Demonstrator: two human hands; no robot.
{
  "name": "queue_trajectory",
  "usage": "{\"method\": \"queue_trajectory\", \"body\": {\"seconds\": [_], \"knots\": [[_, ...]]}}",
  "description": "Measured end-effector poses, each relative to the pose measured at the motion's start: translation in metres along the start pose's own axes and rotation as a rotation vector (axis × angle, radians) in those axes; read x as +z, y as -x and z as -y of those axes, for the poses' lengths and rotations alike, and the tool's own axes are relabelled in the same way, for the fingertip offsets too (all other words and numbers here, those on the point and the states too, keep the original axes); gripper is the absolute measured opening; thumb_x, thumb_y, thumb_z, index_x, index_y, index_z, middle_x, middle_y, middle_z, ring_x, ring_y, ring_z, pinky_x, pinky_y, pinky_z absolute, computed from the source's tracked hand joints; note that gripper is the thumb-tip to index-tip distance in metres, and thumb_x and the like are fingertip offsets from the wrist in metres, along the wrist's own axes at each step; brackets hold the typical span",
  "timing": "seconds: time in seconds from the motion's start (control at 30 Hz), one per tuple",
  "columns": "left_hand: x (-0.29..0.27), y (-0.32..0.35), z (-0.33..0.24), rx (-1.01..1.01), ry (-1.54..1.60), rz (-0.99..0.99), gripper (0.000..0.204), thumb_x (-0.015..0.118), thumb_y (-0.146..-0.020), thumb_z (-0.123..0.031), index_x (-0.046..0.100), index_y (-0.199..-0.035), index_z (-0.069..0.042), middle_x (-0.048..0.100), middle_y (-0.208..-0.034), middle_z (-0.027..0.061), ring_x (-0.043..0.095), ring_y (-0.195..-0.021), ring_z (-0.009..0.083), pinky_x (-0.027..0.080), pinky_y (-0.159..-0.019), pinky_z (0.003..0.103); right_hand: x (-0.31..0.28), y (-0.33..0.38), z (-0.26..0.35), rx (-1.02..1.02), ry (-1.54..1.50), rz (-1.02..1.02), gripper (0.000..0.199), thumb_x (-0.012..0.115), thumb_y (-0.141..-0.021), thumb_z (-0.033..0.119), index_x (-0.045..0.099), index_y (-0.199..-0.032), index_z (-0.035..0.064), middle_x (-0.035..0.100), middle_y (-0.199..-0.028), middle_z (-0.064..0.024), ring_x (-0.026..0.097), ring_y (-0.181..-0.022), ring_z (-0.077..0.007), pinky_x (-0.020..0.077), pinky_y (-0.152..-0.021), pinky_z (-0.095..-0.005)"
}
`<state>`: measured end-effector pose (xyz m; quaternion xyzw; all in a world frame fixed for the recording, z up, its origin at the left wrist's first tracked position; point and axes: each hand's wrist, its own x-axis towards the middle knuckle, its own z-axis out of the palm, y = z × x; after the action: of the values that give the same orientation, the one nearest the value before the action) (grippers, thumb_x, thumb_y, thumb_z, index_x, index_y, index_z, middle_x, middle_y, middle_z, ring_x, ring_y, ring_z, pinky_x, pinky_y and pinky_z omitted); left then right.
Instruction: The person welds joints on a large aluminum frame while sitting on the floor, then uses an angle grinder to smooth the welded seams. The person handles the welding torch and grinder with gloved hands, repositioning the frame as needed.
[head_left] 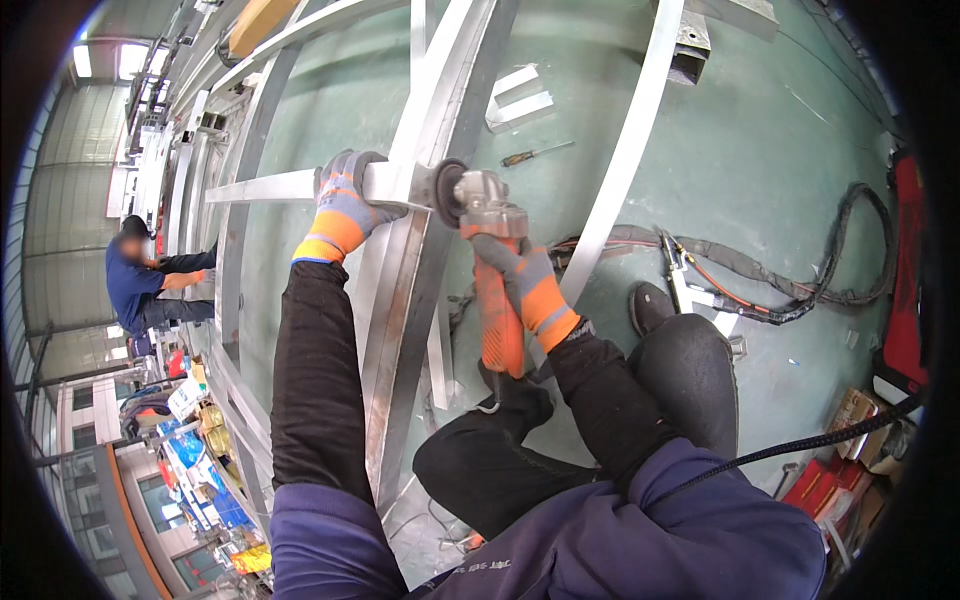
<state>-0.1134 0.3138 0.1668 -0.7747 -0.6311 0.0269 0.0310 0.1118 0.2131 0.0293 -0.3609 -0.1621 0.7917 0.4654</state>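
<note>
My left hand (347, 208), in a grey and orange work glove, is closed round a short silver square metal tube (262, 188). That tube lies across the long metal beams (408, 290) in front of me. My right hand (527, 287), gloved alike, grips the orange body of an angle grinder (497, 335). Its dark round disc (450, 192) is against or very close to the right end of the tube; exact contact cannot be made out. The grinder's metal head (487, 200) points away from me, and its rear end hangs down near my foot.
A screwdriver (537, 154) and bent metal pieces (518, 98) lie on the green floor. Another long bar (630, 130) slants on the right. A welding torch (678, 275) and thick cable (770, 268) lie beyond my knee. A co-worker (140, 275) is at the far left.
</note>
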Motion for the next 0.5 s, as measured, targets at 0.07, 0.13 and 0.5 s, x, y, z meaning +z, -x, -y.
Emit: {"method": "queue_trajectory", "body": {"seconds": [0.07,0.13,0.5], "knots": [[0.006,0.003,0.007,0.008,0.012,-0.020,0.068,0.088,-0.060,-0.042,0.061,-0.117,-0.017,0.060,-0.121,0.0082,0.052,-0.118,0.0334,0.035,-0.107,0.047,0.017,0.006,0.008,-0.132,0.095,0.044,0.058,0.082,-0.077,0.035,0.062,-0.115,-0.0036,0.067,-0.094,-0.0069,0.063,-0.081,-0.0156,0.0523,-0.070,-0.0309],[0.008,0.002,0.012,-0.074,-0.024,0.070,0.071,0.086,-0.063,-0.045,0.057,-0.124,-0.021,0.057,-0.127,0.0098,0.049,-0.124,0.0341,0.030,-0.111,0.050,0.029,0.012,0.015,-0.304,0.236,0.061,0.051,0.081,-0.080,0.029,0.061,-0.117,-0.0008,0.066,-0.091,-0.0061,0.065,-0.075,-0.0171,0.0538,-0.065,-0.0313],[-0.006,0.000,0.019,0.038,0.230,0.036,0.061,0.082,-0.067,-0.024,0.061,-0.122,-0.010,0.060,-0.125,0.0122,0.053,-0.118,0.0334,0.040,-0.103,0.038,-0.022,0.012,-0.004,0.157,-0.146,-0.256,0.046,0.079,-0.080,0.030,0.065,-0.104,-0.0062,0.065,-0.091,-0.0063,0.064,-0.076,-0.0155,0.0524,-0.063,-0.0321]]}}
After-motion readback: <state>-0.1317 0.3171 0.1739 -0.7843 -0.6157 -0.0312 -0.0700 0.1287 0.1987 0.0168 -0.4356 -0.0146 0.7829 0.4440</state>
